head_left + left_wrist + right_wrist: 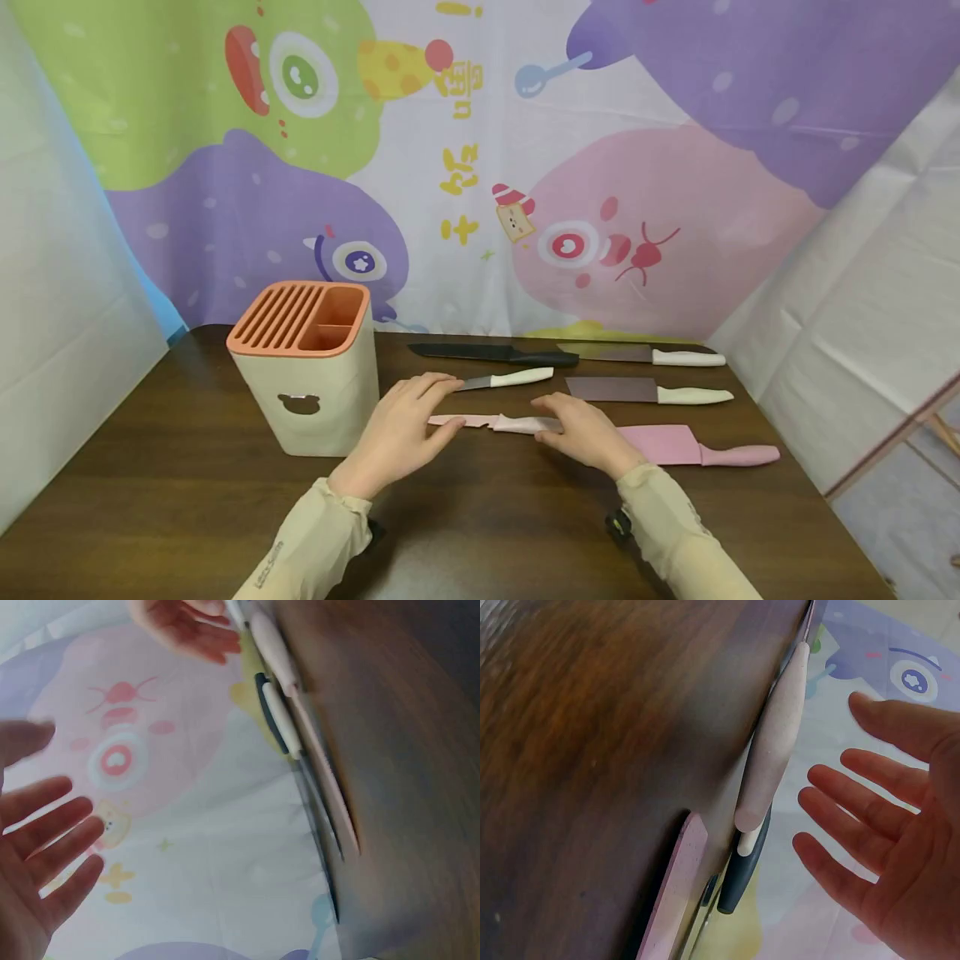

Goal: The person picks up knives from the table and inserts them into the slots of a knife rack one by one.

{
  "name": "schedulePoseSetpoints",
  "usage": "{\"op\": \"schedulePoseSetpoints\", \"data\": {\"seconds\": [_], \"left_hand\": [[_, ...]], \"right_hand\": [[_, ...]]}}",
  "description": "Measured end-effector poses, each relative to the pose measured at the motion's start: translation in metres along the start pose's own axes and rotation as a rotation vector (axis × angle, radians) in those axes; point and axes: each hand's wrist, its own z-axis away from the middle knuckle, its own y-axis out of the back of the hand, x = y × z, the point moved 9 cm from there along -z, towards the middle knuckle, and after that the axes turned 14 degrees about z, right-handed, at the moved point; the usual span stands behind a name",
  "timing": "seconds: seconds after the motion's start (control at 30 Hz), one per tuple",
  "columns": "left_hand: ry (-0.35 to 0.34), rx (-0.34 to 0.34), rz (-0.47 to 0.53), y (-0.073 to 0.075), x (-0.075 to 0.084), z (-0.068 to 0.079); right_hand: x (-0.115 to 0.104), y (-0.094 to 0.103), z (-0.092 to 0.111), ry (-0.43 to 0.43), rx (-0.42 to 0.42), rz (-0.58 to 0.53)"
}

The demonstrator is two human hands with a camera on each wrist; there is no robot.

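Observation:
Both hands hover over the dark table, fingers spread and holding nothing. My left hand (408, 421) is nearest the blade end of a small pink knife (517, 424), just right of the knife block. My right hand (585, 427) is above that knife's handle (776, 742) and left of a pink cleaver (663, 445), hiding part of each. Behind them lie a small white-handled knife (521, 377), a black knife (480, 353), a white-handled cleaver (615, 390) and a long white-handled knife (678, 357). In the wrist views the palms and separated fingers show plainly.
A cream knife block (330, 408) with an orange slotted top (279, 315) and two larger compartments stands at the left. A cartoon-print curtain (480, 283) hangs behind the table (480, 533). White cloth (67, 292) hangs at the left side.

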Motion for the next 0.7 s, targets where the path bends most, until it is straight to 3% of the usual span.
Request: {"op": "schedulePoseSetpoints", "data": {"seconds": [0.17, 0.43, 0.57, 0.7], "left_hand": [[0.002, 0.14, 0.036, 0.025, 0.001, 0.008], [0.125, 0.177, 0.172, 0.044, -0.012, 0.028], [0.172, 0.205, 0.171, 0.052, -0.017, 0.037], [0.176, 0.277, 0.147, 0.062, -0.021, 0.044]], "right_hand": [[-0.002, -0.003, -0.003, -0.002, -0.003, 0.015], [-0.005, -0.011, -0.008, 0.0, 0.01, 0.004], [-0.004, -0.01, -0.008, -0.006, 0.027, 0.007], [-0.001, -0.01, -0.007, -0.025, 0.039, 0.011]]}}
